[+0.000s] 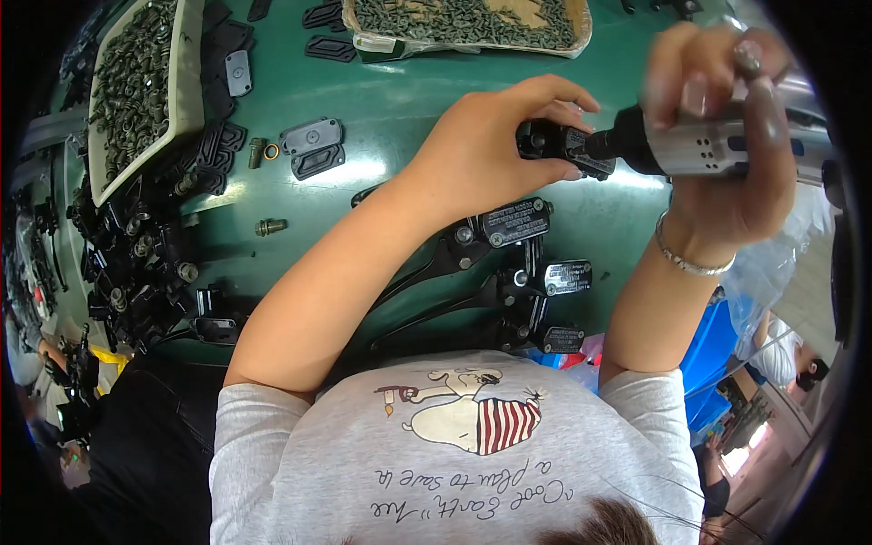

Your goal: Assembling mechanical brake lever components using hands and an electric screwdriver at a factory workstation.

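My left hand (pixel 481 145) closes its thumb and fingers around a black brake master cylinder (pixel 538 141), whose far parts my fingers partly hide. From the right, a silver power screwdriver (pixel 704 150) with a black nose meets this part. My right hand (pixel 718 100), a little blurred, wraps around the screwdriver's barrel. A small shiny metal piece (pixel 748 60) shows at its fingertips, too blurred to name. Below my left hand lie several black brake lever assemblies (pixel 513 227) with capped reservoirs.
A cardboard tray of screws (pixel 581 23) stands at the back, and a white bin (pixel 188 82) of bolts at the left. Rubber gaskets, caps (pixel 312 136), a bolt (pixel 270 226) and a copper washer (pixel 272 152) lie between. More black lever assemblies (pixel 136 263) pile up at the left.
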A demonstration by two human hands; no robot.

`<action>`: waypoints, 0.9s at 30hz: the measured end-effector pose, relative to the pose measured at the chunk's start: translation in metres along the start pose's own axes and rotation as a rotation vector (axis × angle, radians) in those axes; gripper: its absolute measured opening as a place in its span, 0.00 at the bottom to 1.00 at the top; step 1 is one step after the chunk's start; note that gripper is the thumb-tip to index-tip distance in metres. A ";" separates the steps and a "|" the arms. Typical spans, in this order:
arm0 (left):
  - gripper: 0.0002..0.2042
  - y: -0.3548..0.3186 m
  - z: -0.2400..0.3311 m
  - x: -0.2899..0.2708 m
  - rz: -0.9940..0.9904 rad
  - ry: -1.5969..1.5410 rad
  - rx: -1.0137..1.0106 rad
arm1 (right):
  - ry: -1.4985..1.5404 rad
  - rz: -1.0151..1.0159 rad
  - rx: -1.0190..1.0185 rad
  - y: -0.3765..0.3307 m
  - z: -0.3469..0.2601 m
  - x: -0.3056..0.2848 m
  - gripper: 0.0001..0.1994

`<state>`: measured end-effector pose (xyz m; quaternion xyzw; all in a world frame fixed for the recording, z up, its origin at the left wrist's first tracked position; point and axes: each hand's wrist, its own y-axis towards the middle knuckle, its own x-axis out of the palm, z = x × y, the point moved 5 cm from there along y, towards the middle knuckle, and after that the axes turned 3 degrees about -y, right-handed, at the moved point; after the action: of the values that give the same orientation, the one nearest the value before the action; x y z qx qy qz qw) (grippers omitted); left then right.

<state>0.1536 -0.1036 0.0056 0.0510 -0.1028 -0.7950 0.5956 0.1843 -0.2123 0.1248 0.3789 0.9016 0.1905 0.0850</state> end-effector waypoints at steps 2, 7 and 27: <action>0.21 0.001 -0.003 0.002 -0.033 0.002 -0.075 | -0.065 0.230 0.002 -0.006 -0.001 -0.003 0.12; 0.25 -0.002 -0.003 0.009 -0.041 0.006 -0.119 | -0.128 0.128 0.008 -0.009 -0.007 -0.005 0.13; 0.19 0.003 -0.026 -0.003 -0.116 0.215 -0.105 | -0.418 0.500 -0.093 -0.003 0.000 -0.008 0.12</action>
<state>0.1628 -0.1039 -0.0189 0.1102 0.0066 -0.8224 0.5581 0.1877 -0.2201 0.1235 0.6153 0.7339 0.1646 0.2360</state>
